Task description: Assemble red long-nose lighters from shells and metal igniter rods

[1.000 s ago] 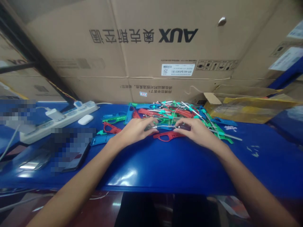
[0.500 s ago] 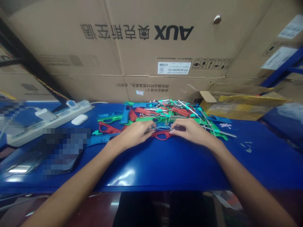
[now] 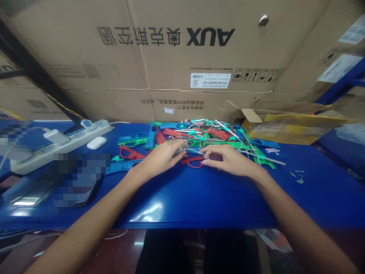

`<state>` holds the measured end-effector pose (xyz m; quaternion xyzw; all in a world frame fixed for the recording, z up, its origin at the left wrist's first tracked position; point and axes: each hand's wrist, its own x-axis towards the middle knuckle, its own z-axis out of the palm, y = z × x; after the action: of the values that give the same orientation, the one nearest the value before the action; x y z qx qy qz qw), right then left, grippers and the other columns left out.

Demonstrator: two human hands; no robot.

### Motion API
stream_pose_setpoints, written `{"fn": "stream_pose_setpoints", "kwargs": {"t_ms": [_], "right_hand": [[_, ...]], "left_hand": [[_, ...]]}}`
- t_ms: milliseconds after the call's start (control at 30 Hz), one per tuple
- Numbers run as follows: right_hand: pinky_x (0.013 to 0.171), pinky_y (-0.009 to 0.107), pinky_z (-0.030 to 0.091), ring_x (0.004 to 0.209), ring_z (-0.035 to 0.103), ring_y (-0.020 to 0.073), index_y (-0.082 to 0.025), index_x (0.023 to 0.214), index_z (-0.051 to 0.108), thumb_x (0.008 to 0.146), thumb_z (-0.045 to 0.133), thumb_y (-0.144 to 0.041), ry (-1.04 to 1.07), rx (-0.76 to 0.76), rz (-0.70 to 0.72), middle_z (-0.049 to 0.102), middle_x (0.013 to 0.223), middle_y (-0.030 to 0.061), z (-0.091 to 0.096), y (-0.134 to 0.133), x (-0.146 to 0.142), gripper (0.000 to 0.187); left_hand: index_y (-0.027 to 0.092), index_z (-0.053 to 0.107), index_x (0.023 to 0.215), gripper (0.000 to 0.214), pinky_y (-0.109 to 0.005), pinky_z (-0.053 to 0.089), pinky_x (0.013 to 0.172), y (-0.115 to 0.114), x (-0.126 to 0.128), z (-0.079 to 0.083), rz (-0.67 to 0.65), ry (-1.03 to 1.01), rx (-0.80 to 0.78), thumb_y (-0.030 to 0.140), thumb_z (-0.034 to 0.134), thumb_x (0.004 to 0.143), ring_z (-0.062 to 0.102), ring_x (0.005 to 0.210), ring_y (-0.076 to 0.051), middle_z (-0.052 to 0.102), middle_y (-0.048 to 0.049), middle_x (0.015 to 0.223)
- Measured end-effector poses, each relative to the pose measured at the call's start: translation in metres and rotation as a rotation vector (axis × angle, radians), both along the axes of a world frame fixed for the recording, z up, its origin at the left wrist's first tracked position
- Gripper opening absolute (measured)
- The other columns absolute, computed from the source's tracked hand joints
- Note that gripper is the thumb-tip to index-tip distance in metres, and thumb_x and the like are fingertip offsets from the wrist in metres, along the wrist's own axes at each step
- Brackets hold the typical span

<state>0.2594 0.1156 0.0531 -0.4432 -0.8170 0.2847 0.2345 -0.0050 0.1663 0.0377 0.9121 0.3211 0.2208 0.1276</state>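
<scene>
My left hand [image 3: 165, 156] is closed in a pinch on a slim, metallic-looking part that its fingers mostly cover. From there a thin white wire [image 3: 196, 152] stretches across to my right hand [image 3: 229, 160], whose thumb and finger pinch it. Just below the wire, a red plastic toy gun shell [image 3: 191, 162] lies on the table, partly covered by the hands. Behind both hands is a tangled heap of red, green and blue gun shells, with metal rods [image 3: 226, 128] and loose wires. A blue gun shell [image 3: 121, 167] rests left of my left forearm.
On the left of the blue table [image 3: 199, 201] are a white power strip [image 3: 37, 154], a white earbud case [image 3: 96, 142] and a dark phone [image 3: 88, 190]. An opened carton with yellow tape [image 3: 293, 129] stands at right. Large cardboard [image 3: 159, 68] walls the back.
My left hand has lifted slightly and shifted a little left. The red shell's end by my left hand is more visible. My right hand remains almost in place, still pinching the wire.
</scene>
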Motion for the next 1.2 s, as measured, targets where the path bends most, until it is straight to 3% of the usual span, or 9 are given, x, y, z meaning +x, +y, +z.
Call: {"fn": "stream_pose_setpoints", "kwargs": {"t_ms": [167, 367, 533, 700, 933, 1200], "right_hand": [[0.076, 0.031, 0.044, 0.083, 0.064, 0.0180, -0.021, 0.095, 0.068, 0.096, 0.062, -0.044, -0.074, -0.019, 0.026, 0.073, 0.093, 0.0029, -0.001, 0.002, 0.004, 0.025], [0.073, 0.030, 0.042, 0.078, 0.061, 0.0172, -0.021, 0.098, 0.069, 0.097, 0.060, -0.047, -0.119, 0.011, 0.040, 0.072, 0.091, 0.0026, -0.004, 0.003, 0.005, 0.027], [0.072, 0.030, 0.040, 0.079, 0.059, 0.0181, -0.020, 0.090, 0.065, 0.097, 0.060, -0.048, -0.198, 0.103, 0.028, 0.069, 0.088, 0.0032, -0.005, 0.006, 0.010, 0.029], [0.072, 0.031, 0.040, 0.080, 0.060, 0.0185, -0.020, 0.092, 0.065, 0.099, 0.057, -0.045, -0.273, 0.065, 0.019, 0.069, 0.090, 0.0037, -0.006, 0.009, 0.018, 0.027], [0.074, 0.032, 0.042, 0.085, 0.063, 0.0196, -0.021, 0.097, 0.071, 0.098, 0.059, -0.046, -0.301, -0.002, 0.095, 0.072, 0.096, 0.0046, -0.004, 0.008, 0.019, 0.028], [0.071, 0.031, 0.041, 0.083, 0.063, 0.0205, -0.021, 0.096, 0.072, 0.098, 0.058, -0.046, -0.345, -0.071, 0.092, 0.073, 0.095, 0.0055, -0.001, 0.004, 0.014, 0.029]], "left_hand": [[0.021, 0.066, 0.115, 0.021, -0.037, 0.053, 0.091, 0.000, 0.002, -0.002, -0.077, -0.046, 0.003, 0.026, 0.050, 0.103, 0.068, 0.106, -0.021, 0.072, -0.0061, 0.115], [0.022, 0.066, 0.124, 0.027, -0.040, 0.051, 0.104, 0.000, 0.005, -0.004, -0.099, -0.106, 0.005, 0.024, 0.048, 0.104, 0.064, 0.120, -0.022, 0.069, -0.0056, 0.126], [0.019, 0.065, 0.127, 0.031, -0.042, 0.052, 0.104, -0.004, 0.005, -0.001, -0.086, -0.032, 0.029, 0.032, 0.046, 0.107, 0.063, 0.120, -0.024, 0.067, -0.0086, 0.127], [0.020, 0.065, 0.133, 0.036, -0.037, 0.055, 0.096, -0.002, 0.000, -0.001, -0.170, 0.058, -0.003, 0.020, 0.041, 0.106, 0.067, 0.112, -0.021, 0.069, -0.0091, 0.125], [0.028, 0.058, 0.143, 0.040, -0.038, 0.056, 0.090, -0.003, -0.003, 0.001, -0.086, 0.118, -0.045, 0.031, 0.054, 0.103, 0.070, 0.109, -0.023, 0.075, -0.0051, 0.121], [0.020, 0.066, 0.129, 0.030, -0.038, 0.053, 0.093, 0.001, -0.003, -0.003, -0.190, 0.111, -0.068, 0.027, 0.060, 0.100, 0.065, 0.110, -0.024, 0.070, -0.0096, 0.120]]}}
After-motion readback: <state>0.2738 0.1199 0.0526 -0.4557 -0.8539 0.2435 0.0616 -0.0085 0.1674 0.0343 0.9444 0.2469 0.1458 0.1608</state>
